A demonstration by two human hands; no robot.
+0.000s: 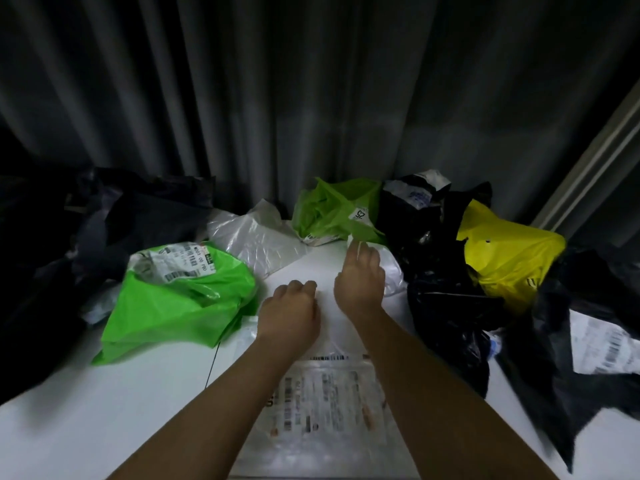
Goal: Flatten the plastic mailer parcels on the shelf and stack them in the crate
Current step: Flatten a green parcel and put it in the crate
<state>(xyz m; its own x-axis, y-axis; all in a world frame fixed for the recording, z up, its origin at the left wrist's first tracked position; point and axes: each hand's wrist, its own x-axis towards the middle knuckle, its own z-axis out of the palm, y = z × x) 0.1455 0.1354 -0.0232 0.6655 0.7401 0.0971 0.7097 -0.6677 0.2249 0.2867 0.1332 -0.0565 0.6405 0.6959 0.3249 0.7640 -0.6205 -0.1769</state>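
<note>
Nearest the camera, at the bottom centre of the frame, a white mailer (322, 403) with a printed label is lying flat on the white shelf (114, 410), and both forearms are reaching out over it. This one is looking close to flattened; no crate is showing anywhere in the frame, so nothing can be counted as stacked yet.

Just above the mailer's label, at centre frame, the left hand (291, 311) is resting knuckles-up on the white plastic, its fingers curled under; whether they are pinching the film or only pressing it down cannot be told. Beside it, slightly further up, the right hand (360, 275) is reaching forward, fingers together and pointing away, and appears to be pinching a thin edge of pale plastic at their tips, though blur is making this uncertain.

Further out, most of the work is plainly waiting. A bright green mailer (180, 299) is sitting crumpled at centre left, a clear plastic bag (252, 233) is bunched behind it, and a lime green mailer (332, 209) is puffed up at upper centre. To the right, black mailers (446, 289) are heaped near a yellow mailer (509, 258), and more dark bags (86, 230) are piling at the left. I judge the task as barely begun.
</note>
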